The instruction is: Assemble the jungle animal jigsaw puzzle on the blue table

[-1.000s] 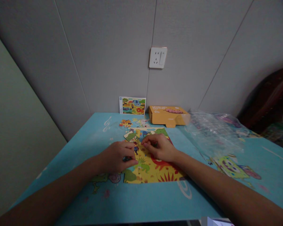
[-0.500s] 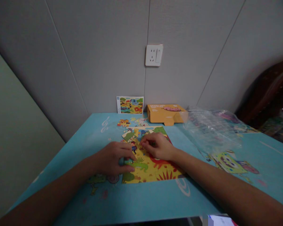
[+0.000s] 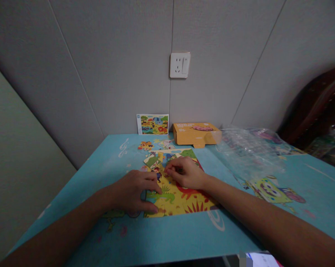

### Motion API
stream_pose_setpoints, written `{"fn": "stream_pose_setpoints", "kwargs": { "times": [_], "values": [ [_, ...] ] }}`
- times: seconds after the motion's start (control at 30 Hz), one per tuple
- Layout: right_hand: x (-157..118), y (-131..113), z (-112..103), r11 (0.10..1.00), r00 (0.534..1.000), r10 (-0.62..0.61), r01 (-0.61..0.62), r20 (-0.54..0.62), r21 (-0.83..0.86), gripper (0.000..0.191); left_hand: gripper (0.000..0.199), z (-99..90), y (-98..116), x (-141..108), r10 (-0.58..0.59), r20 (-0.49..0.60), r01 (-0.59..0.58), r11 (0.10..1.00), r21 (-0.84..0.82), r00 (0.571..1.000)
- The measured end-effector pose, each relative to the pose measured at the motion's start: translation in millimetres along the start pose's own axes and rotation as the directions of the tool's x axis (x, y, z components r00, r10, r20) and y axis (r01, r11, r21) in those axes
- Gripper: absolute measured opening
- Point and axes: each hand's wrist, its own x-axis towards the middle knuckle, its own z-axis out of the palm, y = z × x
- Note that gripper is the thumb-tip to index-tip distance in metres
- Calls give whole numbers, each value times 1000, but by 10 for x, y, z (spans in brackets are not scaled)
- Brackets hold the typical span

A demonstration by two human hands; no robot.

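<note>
A yellow jigsaw puzzle [image 3: 167, 205] with animal pictures lies on the table under both hands. My left hand [image 3: 134, 191] rests at its left edge, thumb and fingers apart around the green crocodile picture, with nothing visible between them. My right hand [image 3: 185, 172] lies over the upper middle of the puzzle, its fingertips pinched together; whatever is in them is hidden. A green and white puzzle piece [image 3: 153, 160] sits tilted at the puzzle's upper left, out of line with the rest. The right hand and wrist cover part of a red animal picture.
Behind the puzzle lie loose pieces [image 3: 145, 145]. A picture card [image 3: 153, 124] leans on the wall beside an orange box [image 3: 196, 134]. Clear plastic wrapping [image 3: 248, 148] spreads to the right on the blue tablecloth [image 3: 139, 241]. A lit screen [image 3: 263, 259] shows at the front edge.
My left thumb has moved down, away from the fingers, so that hand is wider apart. The right hand stays in place, pinched. The view has shifted slightly.
</note>
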Motion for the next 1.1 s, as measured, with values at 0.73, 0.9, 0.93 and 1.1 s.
{"fn": "stream_pose_setpoints", "kwargs": {
  "times": [0.73, 0.9, 0.93, 1.1],
  "values": [
    [0, -22, -5, 1000, 1000, 10, -10, 19, -6, 15, 48, -43, 16, -24, 1, 56, -1, 1000, -2, 998],
    [3, -41, -16, 1000, 1000, 4, -4, 14, -22, 15, 47, -47, 15, -20, 7, 71, -6, 1000, -10, 997],
    [4, -42, -17, 1000, 1000, 3, -3, 14, -25, 15, 47, -48, 16, -18, 4, 75, -3, 1000, -6, 997],
    [6, -25, -13, 1000, 1000, -3, 3, 12, -21, 15, 48, -39, -1, -18, 1, 64, -1, 1000, 0, 998]
  ]
}}
